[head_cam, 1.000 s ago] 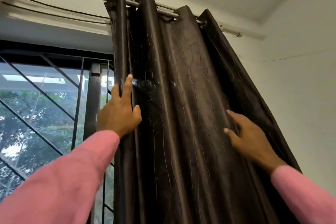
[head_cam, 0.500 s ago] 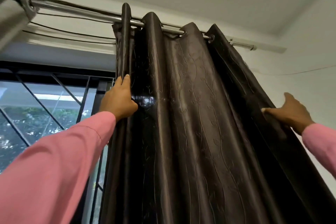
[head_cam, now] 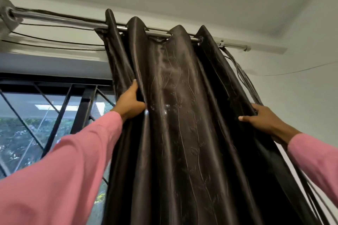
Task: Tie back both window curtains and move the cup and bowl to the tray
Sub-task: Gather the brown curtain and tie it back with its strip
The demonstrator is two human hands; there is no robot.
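Curtain [head_cam: 182, 115] gripped on both sides: left hand [head_cam: 130, 103] pinches a left fold, right hand [head_cam: 263, 118] curls round the right edge. Dark fabric hangs bunched from a rod [head_cam: 54, 19] beside the window [head_cam: 36, 124]. Drawing both sides evenly inward should stack pleats for tying. Half a second earlier, the right hand was only reaching that edge

Raised left hand [head_cam: 130, 103] and right hand [head_cam: 263, 119] (pink-sleeved) grip the curtain [head_cam: 182, 124].
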